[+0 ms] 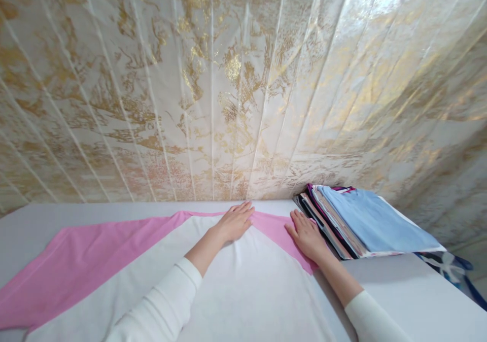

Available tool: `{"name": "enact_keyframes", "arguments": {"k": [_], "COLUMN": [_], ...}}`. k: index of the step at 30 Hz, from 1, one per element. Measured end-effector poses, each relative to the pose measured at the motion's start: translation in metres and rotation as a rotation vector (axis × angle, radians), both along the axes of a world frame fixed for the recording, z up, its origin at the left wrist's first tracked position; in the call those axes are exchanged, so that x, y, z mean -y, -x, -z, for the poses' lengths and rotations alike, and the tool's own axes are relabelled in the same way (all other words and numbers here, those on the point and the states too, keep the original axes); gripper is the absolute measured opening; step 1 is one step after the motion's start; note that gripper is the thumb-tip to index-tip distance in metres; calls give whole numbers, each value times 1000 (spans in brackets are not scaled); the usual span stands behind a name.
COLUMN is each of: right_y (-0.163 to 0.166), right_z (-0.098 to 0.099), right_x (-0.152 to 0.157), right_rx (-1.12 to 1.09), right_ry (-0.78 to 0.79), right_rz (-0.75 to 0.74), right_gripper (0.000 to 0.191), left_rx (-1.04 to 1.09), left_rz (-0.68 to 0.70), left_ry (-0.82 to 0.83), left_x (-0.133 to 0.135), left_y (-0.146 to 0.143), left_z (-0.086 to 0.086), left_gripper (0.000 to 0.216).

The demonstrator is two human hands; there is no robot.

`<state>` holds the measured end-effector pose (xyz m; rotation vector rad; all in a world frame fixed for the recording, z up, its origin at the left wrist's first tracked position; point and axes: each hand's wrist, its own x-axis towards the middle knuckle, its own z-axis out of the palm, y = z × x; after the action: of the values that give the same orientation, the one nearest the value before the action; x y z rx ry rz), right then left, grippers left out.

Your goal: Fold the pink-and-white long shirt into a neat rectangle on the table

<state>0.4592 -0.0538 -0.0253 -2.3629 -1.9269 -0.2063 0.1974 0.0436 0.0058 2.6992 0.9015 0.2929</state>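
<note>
A white shirt with pink raglan sleeves (95,263) lies spread over the table, its neckline toward the wall side. My left hand (236,222) rests flat on the shirt at the neckline, fingers stretched out and pointing right. On the pink sleeve at the right lies my right hand (306,234), its fingers extended and slightly apart, close to the pile of folded clothes. Neither hand grips the fabric. The left sleeve reaches out to the picture's left edge, while most of the right sleeve does not show beyond my right hand.
A stack of folded clothes (376,220), light blue on top, stands at the table's right side. Past it, dark blue and white fabric (451,268) hangs by the edge. Behind the white table (403,291) a gold-patterned pleated curtain (236,88) closes off the back.
</note>
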Motion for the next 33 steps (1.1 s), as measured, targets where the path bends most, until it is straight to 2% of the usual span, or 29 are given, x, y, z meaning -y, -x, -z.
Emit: {"name": "enact_keyframes", "arguments": {"k": [7,11,13,16,19,21,23,25,27,30,33], "right_y": [7,2,-1,3,34,69,102,121,120,96,78], "right_z": [2,5,5,-2,-17,-25,-28,-27,-23,-18,-16], "right_x": [1,-1,-1,4,17,28,37,40,37,29,24], "right_rx": [11,49,54,27,-44,-118,-182,-209,-199,-149,-111], "right_ry": [-27,-43,-43,-88,-188,-169,-81,-4,25,23,25], "right_rz": [27,53,59,41,-110,-282,-425,-490,-448,-300,-253], "right_gripper": [59,58,57,56,57,60,62,62,62,62,63], "left_rx": [76,78,63,23,-24,-72,-111,-130,-141,-174,-197], "left_rz": [98,94,66,11,-151,-301,-408,-458,-480,-518,-546], "left_ry": [-17,-13,-6,-1,-69,-109,-136,-159,-171,-151,-126], "left_x": [-15,11,37,77,96,94,83,71,63,57,53], "left_y": [-2,12,33,83,142,175,200,215,224,229,231], "left_z": [-6,-14,-15,-9,2,7,10,9,7,3,0], "left_gripper": [45,46,48,52,55,58,60,61,62,64,67]}}
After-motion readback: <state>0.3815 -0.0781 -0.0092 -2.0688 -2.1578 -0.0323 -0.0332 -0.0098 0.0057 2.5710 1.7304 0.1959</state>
